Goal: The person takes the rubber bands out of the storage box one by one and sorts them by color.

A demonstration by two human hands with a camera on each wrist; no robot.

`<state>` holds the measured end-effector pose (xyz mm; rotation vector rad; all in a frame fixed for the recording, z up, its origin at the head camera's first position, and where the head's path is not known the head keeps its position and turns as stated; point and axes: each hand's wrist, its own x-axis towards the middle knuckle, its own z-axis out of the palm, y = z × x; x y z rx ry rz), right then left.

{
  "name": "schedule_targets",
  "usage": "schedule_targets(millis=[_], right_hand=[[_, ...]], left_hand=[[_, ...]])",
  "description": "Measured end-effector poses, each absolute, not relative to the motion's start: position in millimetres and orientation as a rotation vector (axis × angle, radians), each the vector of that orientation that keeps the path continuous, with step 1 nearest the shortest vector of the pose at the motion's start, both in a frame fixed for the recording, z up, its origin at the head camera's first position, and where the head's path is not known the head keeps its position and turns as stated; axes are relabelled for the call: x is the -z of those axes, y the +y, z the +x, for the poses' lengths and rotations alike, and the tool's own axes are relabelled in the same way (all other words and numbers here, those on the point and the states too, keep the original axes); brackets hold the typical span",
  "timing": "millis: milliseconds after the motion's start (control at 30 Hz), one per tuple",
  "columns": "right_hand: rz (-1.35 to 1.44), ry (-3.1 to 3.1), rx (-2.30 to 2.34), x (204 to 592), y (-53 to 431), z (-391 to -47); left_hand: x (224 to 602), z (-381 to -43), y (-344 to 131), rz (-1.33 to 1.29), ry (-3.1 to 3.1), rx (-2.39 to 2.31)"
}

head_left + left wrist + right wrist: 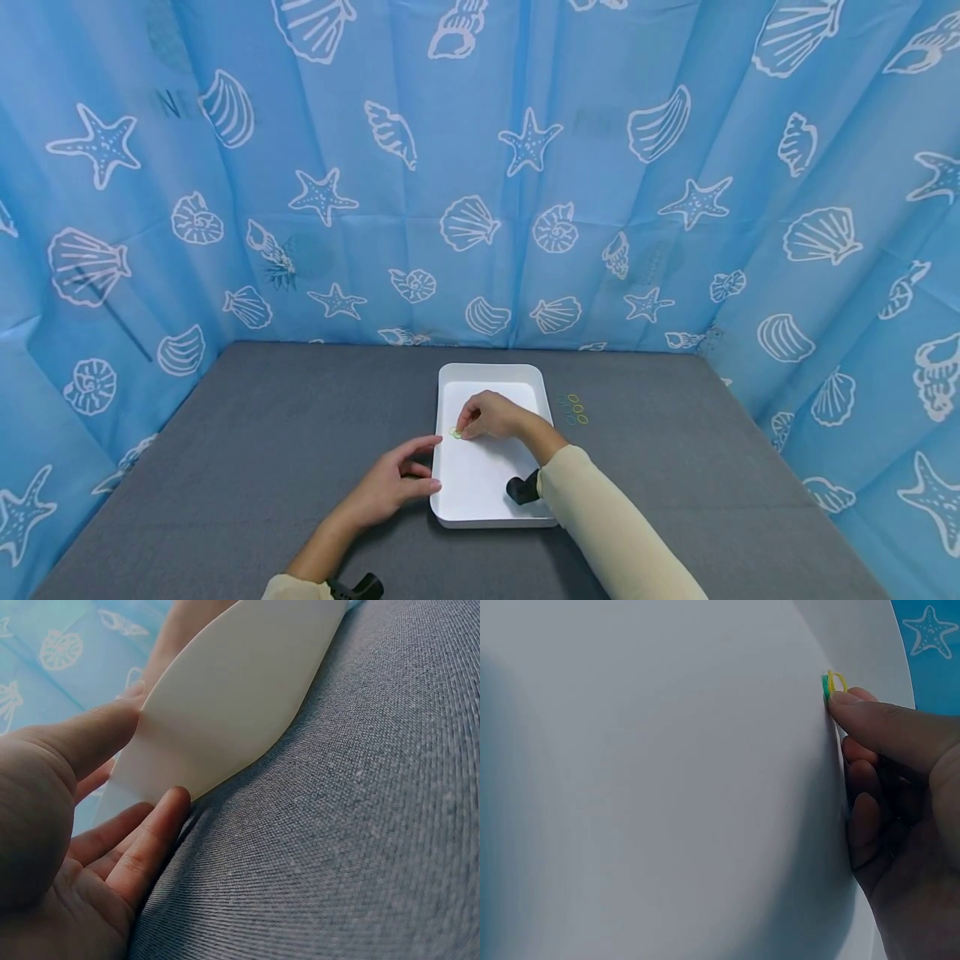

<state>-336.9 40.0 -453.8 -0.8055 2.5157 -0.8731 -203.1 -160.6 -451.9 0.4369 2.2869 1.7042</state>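
Note:
A white rectangular tray (480, 493) lies on the grey table in the middle of the head view. My right hand (491, 415) reaches over it, thumb and forefinger pinching a thin yellow rubber band (841, 676) low over the tray's left part. Against that band, in the right wrist view, a green rubber band (826, 685) shows; whether the fingers hold it too is unclear. My left hand (393, 483) touches the tray's left side with loosely extended fingers. Up close in the left wrist view, fingertips (176, 799) meet the outer wall (225, 697).
Just right of the tray, several small yellow and teal rubber bands (573, 408) lie in a cluster on the grey cloth (337, 400). A blue curtain (480, 167) with white shells and starfish hangs behind the table and along its sides.

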Motion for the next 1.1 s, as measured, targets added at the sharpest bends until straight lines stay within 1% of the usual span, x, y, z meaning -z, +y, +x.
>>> schedule_targets(millis=[400,800,933,1100], right_hand=[[-0.772,2.525,0.901,455.6,41.9,-334.3],[-0.786,2.460,0.933,450.7,45.9,-331.7],[-0.759,2.484,0.915,447.6,49.7,-332.4],[-0.755,2.518,0.915,447.0,56.2,-334.3]], left_hand=[[451.7,-201.8,-160.6,0.465,2.280,-1.718],[482.7,-215.5,-163.4,0.458,2.292,-1.726],[479.6,-215.1,-162.2,0.461,2.285,-1.728],[462.7,-208.4,-160.7,0.447,2.260,-1.736]])
